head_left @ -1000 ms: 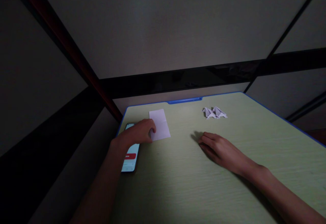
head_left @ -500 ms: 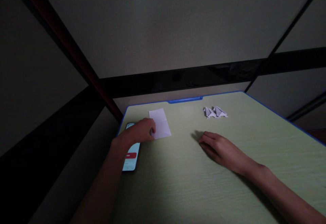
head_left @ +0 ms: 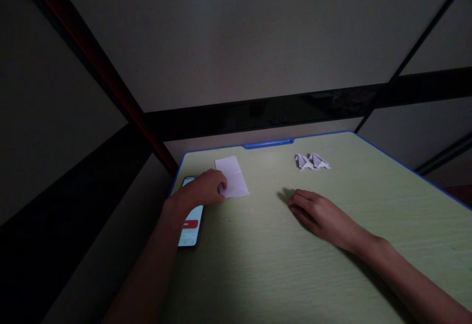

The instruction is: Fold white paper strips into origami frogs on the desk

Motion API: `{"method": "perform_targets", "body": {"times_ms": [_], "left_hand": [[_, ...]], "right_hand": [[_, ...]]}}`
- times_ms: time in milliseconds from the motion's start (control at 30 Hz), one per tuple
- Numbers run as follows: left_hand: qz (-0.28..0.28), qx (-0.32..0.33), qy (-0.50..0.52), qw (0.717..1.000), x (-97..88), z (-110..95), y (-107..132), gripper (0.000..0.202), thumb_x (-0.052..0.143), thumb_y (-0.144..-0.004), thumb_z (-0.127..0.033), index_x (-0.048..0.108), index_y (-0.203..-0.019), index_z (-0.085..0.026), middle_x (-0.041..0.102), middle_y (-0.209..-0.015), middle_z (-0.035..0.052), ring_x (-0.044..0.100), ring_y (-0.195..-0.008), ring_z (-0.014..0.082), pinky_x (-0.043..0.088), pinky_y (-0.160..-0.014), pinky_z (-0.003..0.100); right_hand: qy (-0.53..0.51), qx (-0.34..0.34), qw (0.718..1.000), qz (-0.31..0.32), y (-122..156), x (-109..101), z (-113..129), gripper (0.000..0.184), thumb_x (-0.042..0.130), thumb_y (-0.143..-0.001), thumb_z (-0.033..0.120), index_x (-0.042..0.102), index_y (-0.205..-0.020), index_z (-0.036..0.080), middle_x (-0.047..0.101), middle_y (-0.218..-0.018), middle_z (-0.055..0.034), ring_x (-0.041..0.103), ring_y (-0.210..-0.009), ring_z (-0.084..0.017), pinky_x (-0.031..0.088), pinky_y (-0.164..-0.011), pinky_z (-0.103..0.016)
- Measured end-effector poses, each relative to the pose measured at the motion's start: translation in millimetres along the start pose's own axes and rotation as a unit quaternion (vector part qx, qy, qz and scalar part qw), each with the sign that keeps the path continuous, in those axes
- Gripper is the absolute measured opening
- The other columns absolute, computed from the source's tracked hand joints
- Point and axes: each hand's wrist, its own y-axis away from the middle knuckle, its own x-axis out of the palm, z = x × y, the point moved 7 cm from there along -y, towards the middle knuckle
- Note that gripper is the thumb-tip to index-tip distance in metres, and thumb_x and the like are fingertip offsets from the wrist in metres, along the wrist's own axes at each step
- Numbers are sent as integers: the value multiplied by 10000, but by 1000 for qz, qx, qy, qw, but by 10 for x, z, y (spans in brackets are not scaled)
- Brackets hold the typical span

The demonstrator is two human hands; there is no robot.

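Observation:
A white sheet of paper (head_left: 234, 175), with a faint crease across it, lies at the left of the table. My left hand (head_left: 209, 186) is at its near left edge, thumb and fingers curled closed on that edge; the paper's lower left corner is hidden. Under my left wrist lies a phone (head_left: 190, 236), its screen lit and partly covered. My right hand (head_left: 311, 211) rests on the tabletop, fingers loosely extended, holding nothing. Beyond it sit two small folded white paper figures (head_left: 312, 162), side by side and touching.
The light wood-grain table (head_left: 258, 265) has a blue rim and a blue groove (head_left: 268, 144) at its far edge. Behind it stands a pale panel (head_left: 258, 44) with a glossy black band (head_left: 265, 112). Another dark panel (head_left: 55, 93) stands at the left.
My left hand has shifted very slightly to the right over the paper's edge. My right hand, the phone and the folded figures stay in place.

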Motion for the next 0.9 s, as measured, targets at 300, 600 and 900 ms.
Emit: {"method": "perform_targets", "body": {"times_ms": [300,600,900], "left_hand": [[-43,7,-15,999,34,39,-82,162,508,-589,-181,579,-728,-140,593,-779,50,524,-754,174,399,-666,258],[-52,-3,-26,998,79,-5,-48,386,558,-582,-388,559,-883,-146,574,-886,72,520,-825,216,396,-709,299],[-45,16,-27,998,46,-22,-68,244,469,-677,-328,583,-806,-155,580,-819,64,520,-779,195,386,-671,285]], "right_hand": [[-8,-2,1000,-2,-5,-16,19,192,330,-823,172,502,-740,146,518,-718,-67,492,-646,-152,422,-612,-314],[6,-7,1000,-3,-9,-2,26,193,328,-828,175,499,-745,143,517,-724,-67,489,-650,-150,419,-612,-309],[-4,-7,1000,-9,-17,-29,43,186,335,-822,165,500,-739,147,522,-712,-68,498,-652,-155,416,-619,-311]]}}
